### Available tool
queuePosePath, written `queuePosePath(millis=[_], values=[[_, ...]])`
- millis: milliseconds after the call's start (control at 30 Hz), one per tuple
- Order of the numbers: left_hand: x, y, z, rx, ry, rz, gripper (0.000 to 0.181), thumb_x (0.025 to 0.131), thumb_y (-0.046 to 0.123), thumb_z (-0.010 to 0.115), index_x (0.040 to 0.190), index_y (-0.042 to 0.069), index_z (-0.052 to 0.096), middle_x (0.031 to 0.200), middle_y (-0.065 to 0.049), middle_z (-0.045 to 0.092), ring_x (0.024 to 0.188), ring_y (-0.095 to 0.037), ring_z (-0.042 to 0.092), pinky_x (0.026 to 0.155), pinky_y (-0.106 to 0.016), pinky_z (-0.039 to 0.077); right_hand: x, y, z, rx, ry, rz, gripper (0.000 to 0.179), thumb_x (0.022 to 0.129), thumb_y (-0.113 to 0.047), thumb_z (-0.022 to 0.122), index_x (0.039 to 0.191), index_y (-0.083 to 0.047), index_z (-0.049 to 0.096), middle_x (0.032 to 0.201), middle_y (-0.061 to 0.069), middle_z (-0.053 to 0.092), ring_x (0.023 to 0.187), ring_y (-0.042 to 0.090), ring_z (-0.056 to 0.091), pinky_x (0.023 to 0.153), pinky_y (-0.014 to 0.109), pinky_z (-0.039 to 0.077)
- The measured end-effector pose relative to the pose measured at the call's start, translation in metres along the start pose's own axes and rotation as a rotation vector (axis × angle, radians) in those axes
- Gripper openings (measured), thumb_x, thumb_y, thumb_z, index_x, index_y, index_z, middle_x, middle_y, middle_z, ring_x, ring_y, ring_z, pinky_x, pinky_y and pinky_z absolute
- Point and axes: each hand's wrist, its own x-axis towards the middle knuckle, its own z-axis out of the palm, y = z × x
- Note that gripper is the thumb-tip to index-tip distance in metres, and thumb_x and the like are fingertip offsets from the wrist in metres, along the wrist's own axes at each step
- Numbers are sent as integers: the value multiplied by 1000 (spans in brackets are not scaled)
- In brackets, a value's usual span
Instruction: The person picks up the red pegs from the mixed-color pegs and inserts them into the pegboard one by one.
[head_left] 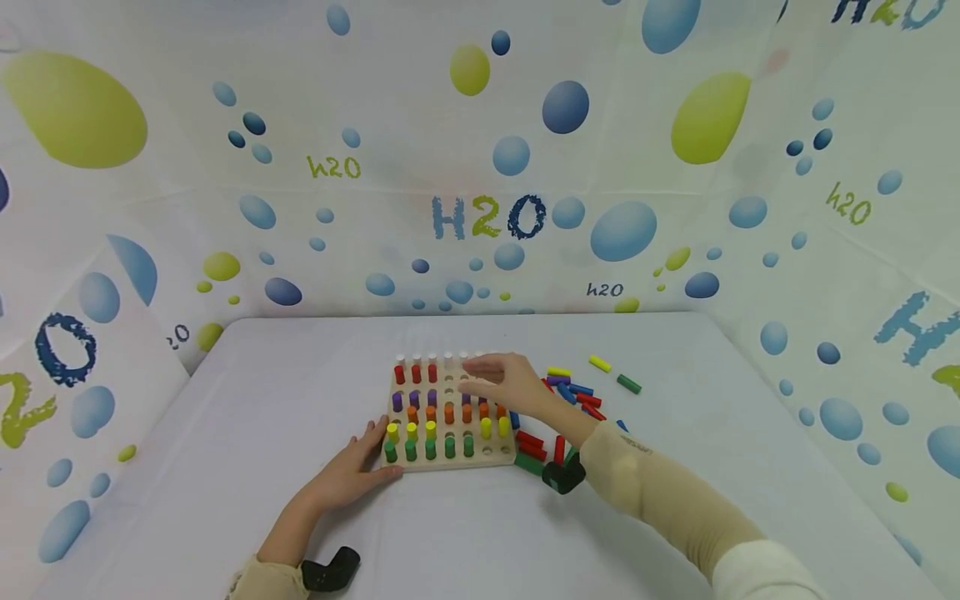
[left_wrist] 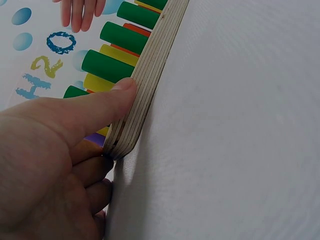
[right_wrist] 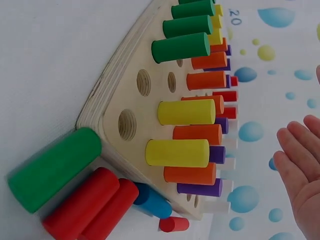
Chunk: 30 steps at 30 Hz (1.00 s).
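A wooden pegboard (head_left: 465, 465) stands mid-table with rows of coloured pegs. Green pegs (head_left: 431, 450) line the front; behind are yellow pegs (head_left: 412, 432), orange pegs (head_left: 448, 412), purple pegs (head_left: 397, 402), red pegs (head_left: 416, 374) and white pegs (head_left: 447, 360). My left hand (head_left: 348, 467) grips the board's front left corner, thumb on the front edge and fingers curled at the side. Above the board's back right part hovers my right hand (head_left: 513, 386), fingers extended and thumb apart, with no peg visible between them. It hides some pegs and holes.
Loose pegs lie right of the board, among them a yellow peg (head_left: 600, 363), a green peg (head_left: 628, 384), a red peg (right_wrist: 82, 202) and a blue peg (right_wrist: 152, 201). Some touch or nearly touch its right side. The table (head_left: 300, 375) meets a patterned cloth backdrop.
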Motion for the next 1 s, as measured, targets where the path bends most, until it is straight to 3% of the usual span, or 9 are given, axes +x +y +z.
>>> queuePosePath(millis=[233,467,733,1000], values=[[0,-1,0,4,4,1,88,83,43,62,145,0,16,148,-21,16,137,-35,6,111,-49,3,-10,2,-6,-12,-9,-1,51,80,-43,67,122,-17,59,122,2,60,111,15,56,87,30,49],[1,-2,0,2,2,10,88,84,42,62,145,-1,16,148,-21,15,137,-35,6,111,-49,2,-21,1,-10,2,-8,-41,46,84,-35,66,120,-9,59,121,11,59,111,21,56,87,30,49],[1,-3,1,-5,2,18,88,84,41,63,144,-1,16,148,-21,16,137,-35,6,110,-49,2,-36,4,-14,2,39,-12,44,83,-33,67,118,-8,61,118,5,62,110,19,57,87,32,49],[0,-3,0,-2,1,8,88,83,43,62,145,0,16,148,-21,15,137,-35,6,110,-49,2,-50,14,-16,43,56,10,41,83,-29,67,116,-5,61,117,12,61,110,25,57,88,34,49]])
